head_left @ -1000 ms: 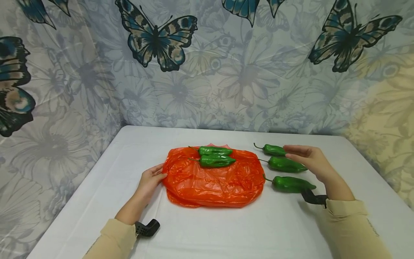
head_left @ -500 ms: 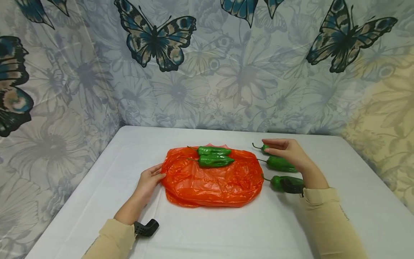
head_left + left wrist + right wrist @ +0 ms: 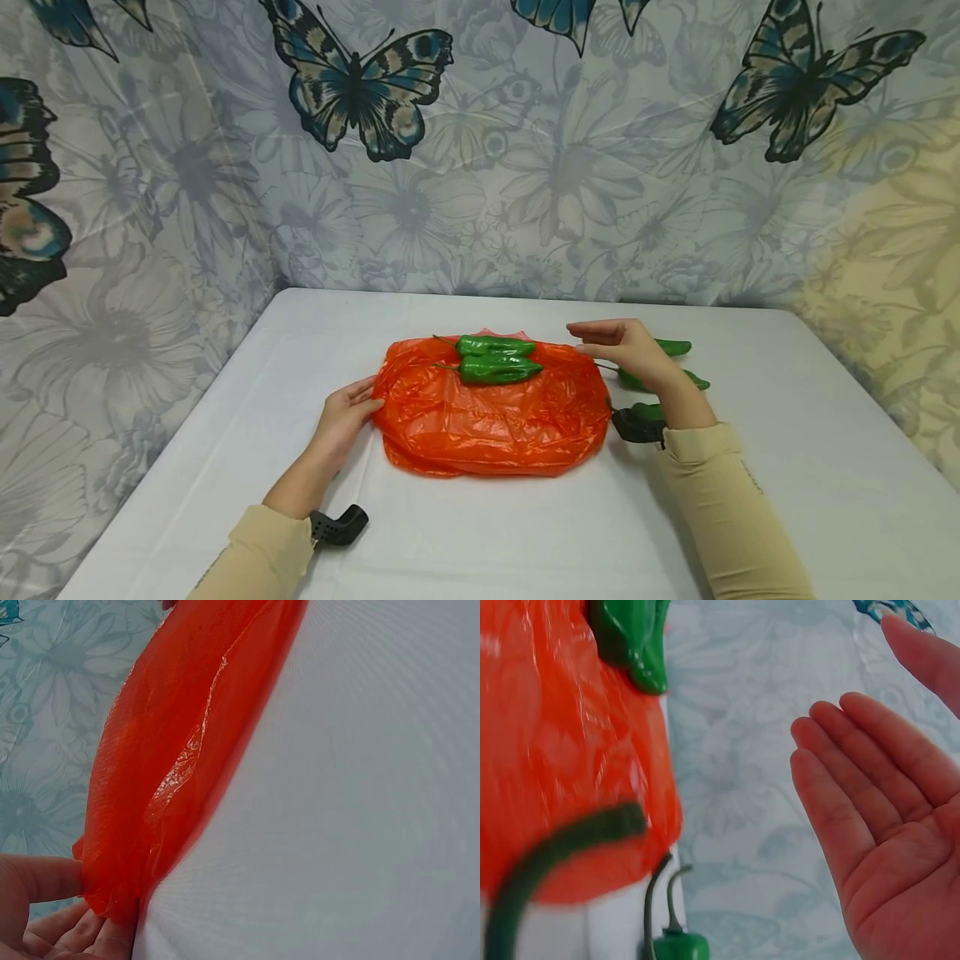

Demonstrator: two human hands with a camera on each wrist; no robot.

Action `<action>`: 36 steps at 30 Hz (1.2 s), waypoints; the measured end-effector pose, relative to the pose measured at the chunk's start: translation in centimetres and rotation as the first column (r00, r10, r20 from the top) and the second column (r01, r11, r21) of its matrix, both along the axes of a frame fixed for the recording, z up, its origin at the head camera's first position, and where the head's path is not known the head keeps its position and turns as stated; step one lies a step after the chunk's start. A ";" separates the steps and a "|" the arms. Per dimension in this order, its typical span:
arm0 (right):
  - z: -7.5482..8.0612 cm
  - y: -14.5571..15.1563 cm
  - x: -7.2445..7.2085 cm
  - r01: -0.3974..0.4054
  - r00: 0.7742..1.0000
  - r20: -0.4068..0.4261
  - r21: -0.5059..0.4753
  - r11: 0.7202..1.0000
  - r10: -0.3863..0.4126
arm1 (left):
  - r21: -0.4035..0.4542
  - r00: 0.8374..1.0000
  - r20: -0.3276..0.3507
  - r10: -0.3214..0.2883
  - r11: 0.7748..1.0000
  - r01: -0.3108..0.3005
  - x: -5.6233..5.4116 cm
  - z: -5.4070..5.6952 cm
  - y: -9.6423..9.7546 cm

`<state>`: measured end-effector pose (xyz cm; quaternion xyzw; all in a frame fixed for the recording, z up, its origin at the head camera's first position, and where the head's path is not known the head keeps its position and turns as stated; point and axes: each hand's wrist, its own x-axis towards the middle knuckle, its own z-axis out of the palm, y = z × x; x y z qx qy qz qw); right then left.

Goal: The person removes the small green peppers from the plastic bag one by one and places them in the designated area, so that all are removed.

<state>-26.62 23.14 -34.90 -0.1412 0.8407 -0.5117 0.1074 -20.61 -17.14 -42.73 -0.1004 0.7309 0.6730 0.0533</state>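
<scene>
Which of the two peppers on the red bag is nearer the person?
The front pepper, lower in the head view; the rear pepper lies beyond it.

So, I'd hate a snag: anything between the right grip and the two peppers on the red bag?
Nothing visible does. In the head view, only the red bag and white tabletop show between the right grip and the two peppers. The other peppers lie right of the bag, outside that gap.

Two peppers (image 3: 498, 370) lie on the bag (image 3: 487, 433), three peppers (image 3: 674, 347) to its right
</scene>
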 end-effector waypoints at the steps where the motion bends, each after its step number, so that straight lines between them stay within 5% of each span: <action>1: -0.1 -0.3 -0.1 -0.006 1.000 0.005 0.000 1.000 0.006 | 0.000 1.000 -0.001 -0.001 1.000 0.001 0.0 0.0 0.0; 20: -0.2 -4.6 -0.8 -0.100 0.995 0.006 -0.096 0.990 0.101 | -0.005 1.000 -0.005 -0.004 1.000 0.004 0.0 0.0 0.1; 36: -1.7 -7.2 -1.3 -0.106 0.994 0.009 -0.074 0.992 0.107 | -0.009 1.000 -0.001 -0.001 1.000 0.001 0.1 0.0 0.0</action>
